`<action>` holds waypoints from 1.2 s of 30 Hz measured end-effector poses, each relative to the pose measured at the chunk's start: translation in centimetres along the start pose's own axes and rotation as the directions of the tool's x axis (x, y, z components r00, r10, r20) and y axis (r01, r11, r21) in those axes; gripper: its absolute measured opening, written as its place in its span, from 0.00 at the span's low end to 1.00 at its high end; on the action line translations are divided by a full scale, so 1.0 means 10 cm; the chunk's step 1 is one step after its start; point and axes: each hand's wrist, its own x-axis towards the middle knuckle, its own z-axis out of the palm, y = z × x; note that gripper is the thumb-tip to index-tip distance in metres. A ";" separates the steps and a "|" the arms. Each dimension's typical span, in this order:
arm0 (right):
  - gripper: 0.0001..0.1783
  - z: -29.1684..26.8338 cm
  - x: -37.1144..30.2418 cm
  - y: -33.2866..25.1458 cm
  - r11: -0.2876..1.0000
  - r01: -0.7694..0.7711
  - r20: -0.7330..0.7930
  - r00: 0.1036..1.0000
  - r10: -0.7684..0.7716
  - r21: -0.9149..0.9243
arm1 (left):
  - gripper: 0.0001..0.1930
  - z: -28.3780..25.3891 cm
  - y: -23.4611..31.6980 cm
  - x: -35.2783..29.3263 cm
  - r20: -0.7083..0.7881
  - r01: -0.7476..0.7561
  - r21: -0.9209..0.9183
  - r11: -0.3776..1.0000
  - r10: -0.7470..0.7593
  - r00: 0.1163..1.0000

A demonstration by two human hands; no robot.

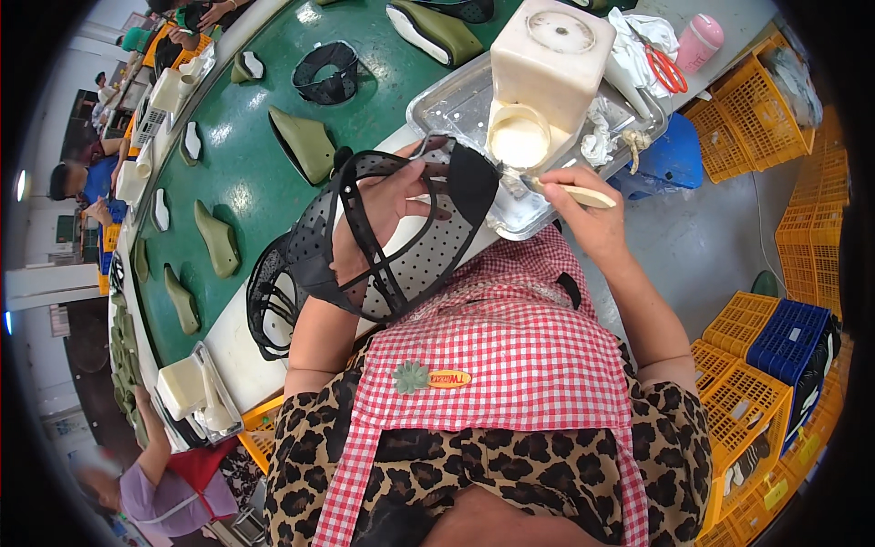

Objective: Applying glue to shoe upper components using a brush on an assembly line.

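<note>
A black mesh shoe upper (pixel 472 187) with dotted netting and straps is held up before me by my left hand (pixel 383 214). That hand reaches inside it, fingers and thumb around the edge near the solid black end. In my right hand (pixel 592 223) is a brush (pixel 583 195) with a pale handle, pinched between fingers and thumb. The brush tip is close beside the upper's black end; whether they touch I cannot tell. Just beyond stands a white plastic container (pixel 547 68) with a round opening full of white liquid, on a metal tray (pixel 421 111).
Green shoe lasts (pixel 217 239) and a dark mesh upper (pixel 326 73) lie on the green conveyor (pixel 241 137). Another black upper (pixel 264 305) rests at its edge. Red scissors (pixel 668 71), a pink bottle (pixel 700 44) and yellow crates (pixel 747 109) are right. A co-worker (pixel 169 483) works left.
</note>
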 end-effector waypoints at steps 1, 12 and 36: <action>0.07 -0.01 -0.03 0.01 1.000 -0.001 -0.003 1.000 0.001 0.001 | 0.26 -0.02 0.00 0.02 0.001 -0.002 -0.023 1.000 0.002 1.000; 0.07 0.12 0.07 -0.03 0.974 0.206 -0.129 0.968 -0.217 -0.091 | 0.23 -0.12 -0.26 0.27 -0.009 0.105 -0.042 0.994 -0.105 0.994; 0.08 0.28 -0.08 -0.15 0.955 0.258 -0.061 0.961 -0.269 -0.149 | 0.24 -0.08 -0.06 0.15 -0.059 -0.201 -0.165 0.966 0.194 0.979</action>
